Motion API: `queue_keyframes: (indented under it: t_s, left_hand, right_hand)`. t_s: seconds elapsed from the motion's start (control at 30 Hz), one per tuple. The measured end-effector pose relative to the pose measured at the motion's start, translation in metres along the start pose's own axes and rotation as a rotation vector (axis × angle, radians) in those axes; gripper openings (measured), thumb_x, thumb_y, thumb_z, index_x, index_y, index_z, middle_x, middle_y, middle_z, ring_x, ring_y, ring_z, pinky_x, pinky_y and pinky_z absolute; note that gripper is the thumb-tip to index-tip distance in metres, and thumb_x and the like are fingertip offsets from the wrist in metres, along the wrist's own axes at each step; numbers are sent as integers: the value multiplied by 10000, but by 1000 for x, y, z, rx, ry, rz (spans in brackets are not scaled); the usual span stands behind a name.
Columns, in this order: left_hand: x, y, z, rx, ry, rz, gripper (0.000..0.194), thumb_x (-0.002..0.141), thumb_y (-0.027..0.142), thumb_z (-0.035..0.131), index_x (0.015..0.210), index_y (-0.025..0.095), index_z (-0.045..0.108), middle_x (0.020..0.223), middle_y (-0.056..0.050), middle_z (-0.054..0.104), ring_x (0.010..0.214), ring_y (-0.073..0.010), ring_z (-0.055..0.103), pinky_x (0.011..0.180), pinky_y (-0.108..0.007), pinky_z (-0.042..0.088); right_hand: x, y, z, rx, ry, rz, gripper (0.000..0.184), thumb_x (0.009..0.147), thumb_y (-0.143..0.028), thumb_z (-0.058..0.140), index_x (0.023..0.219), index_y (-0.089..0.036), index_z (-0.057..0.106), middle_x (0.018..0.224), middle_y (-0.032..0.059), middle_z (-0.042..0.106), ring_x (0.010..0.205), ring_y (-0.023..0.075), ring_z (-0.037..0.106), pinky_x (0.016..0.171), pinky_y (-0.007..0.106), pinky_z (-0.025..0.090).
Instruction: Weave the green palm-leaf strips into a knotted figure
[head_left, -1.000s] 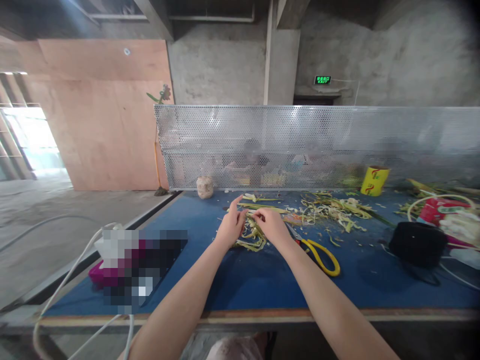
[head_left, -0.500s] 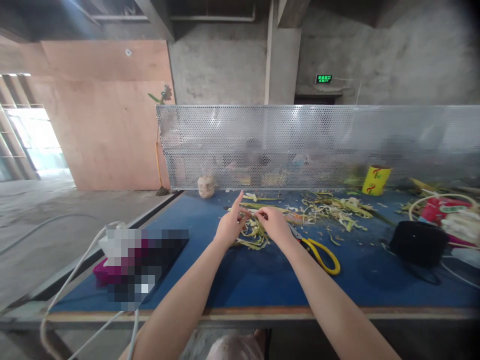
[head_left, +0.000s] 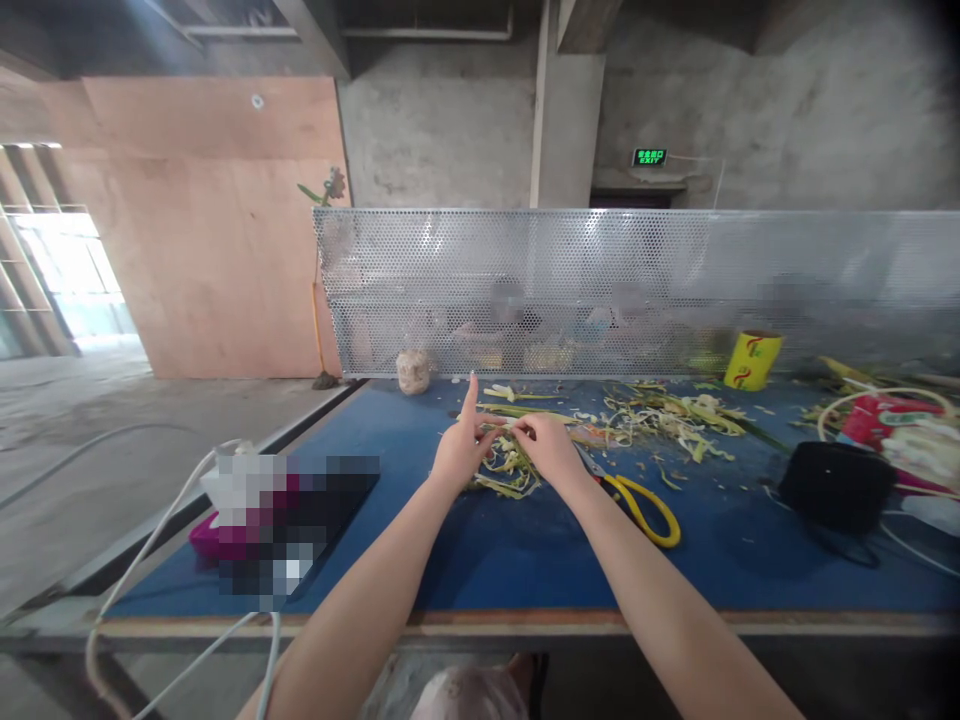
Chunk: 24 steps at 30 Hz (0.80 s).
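Note:
Over a pile of green and pale plant peelings (head_left: 514,482), my left hand (head_left: 456,455) and my right hand (head_left: 547,445) almost meet at the fingertips. One left finger points up while the thumb and another finger are pinched together. My right thumb and fingers are also closed in a pinch. Something thin and pale runs between the two hands, too small to name. Beside my right forearm lie scissors with yellow handles (head_left: 666,541), their blades partly behind the arm.
More peelings (head_left: 690,420) lie across the blue tabletop (head_left: 487,575). A yellow roll (head_left: 752,361), a black box-like object (head_left: 836,488) and a red package (head_left: 874,420) are at right. A whitish lump (head_left: 412,371) stands by the perforated metal screen (head_left: 450,260). Blurred items with a white cable (head_left: 276,640) lie left.
My raised left finger has tipped slightly left and stands more upright. Both hands stay pinched in nearly the same place, and the scissors have not moved.

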<state>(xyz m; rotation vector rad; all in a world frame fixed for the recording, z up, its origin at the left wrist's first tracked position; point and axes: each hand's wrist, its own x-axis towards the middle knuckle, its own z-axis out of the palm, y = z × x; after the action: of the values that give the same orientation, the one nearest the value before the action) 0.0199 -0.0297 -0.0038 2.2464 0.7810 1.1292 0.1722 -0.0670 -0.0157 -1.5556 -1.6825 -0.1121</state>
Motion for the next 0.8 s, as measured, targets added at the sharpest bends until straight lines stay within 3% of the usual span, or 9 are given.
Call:
queue_keyframes:
  t_s: [0.6,0.8]
  left_hand:
    - [0,-2,4,32,-2,-33,810,806,229,478,1370,255,-103,739,54,563,414,-38,471,491,-168,387]
    - [1,-3,6,96,18,-49,743,808,264,471,1379,210,-3,680,62,531,410,-49,459,477,-174,373]
  right_hand:
    - [-4,-9,0,0,-40,18,143,776,-230,506,719,-185,629,707,40,636,654,163,555,613,253,381]
    - [-5,-13,1,0,-63,10,143,776,-196,497,717,-186,627,720,39,639,664,158,556,625,245,379]
